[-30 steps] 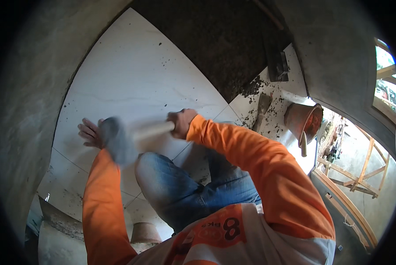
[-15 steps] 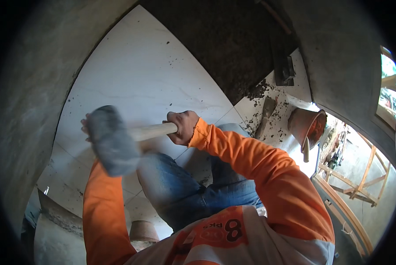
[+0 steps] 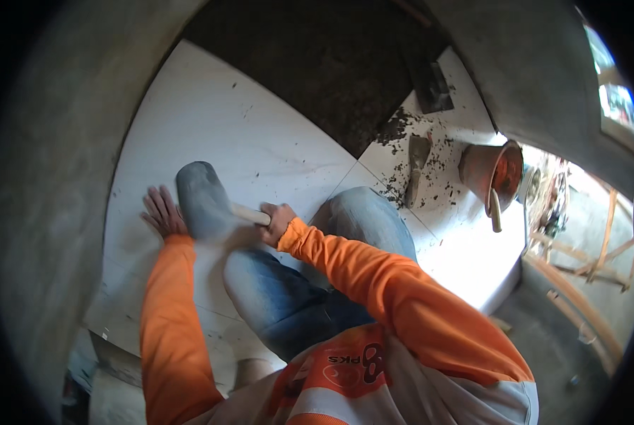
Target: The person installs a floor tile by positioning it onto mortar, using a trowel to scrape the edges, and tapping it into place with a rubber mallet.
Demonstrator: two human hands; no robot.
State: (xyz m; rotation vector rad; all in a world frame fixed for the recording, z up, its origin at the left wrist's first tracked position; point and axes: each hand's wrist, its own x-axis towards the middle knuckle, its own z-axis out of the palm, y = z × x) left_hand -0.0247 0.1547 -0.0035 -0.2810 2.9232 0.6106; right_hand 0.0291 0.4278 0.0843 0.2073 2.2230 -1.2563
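My left hand (image 3: 165,211) lies with fingers spread on a large white tile (image 3: 218,113), near the left wall, in an orange sleeve. My right hand (image 3: 277,222) is closed round the pale wooden handle of a mallet. Its large grey head (image 3: 200,198), slightly blurred, is over the tile just right of my left hand. My jeans-clad knees (image 3: 366,216) are folded below and beside the mallet.
Dark rough bedding (image 3: 310,71) lies beyond the tile's edge. A notched trowel (image 3: 433,88), a scraper (image 3: 417,163), scattered crumbs and a tipped bucket (image 3: 476,177) are on the right tiles. Concrete walls (image 3: 55,177) curve around. Wooden frames (image 3: 607,241) stand outside at right.
The view has shifted somewhat. The mallet head is less raised and looks smaller, my right hand is lower in the picture, and my left hand's fingers show again beside the head.
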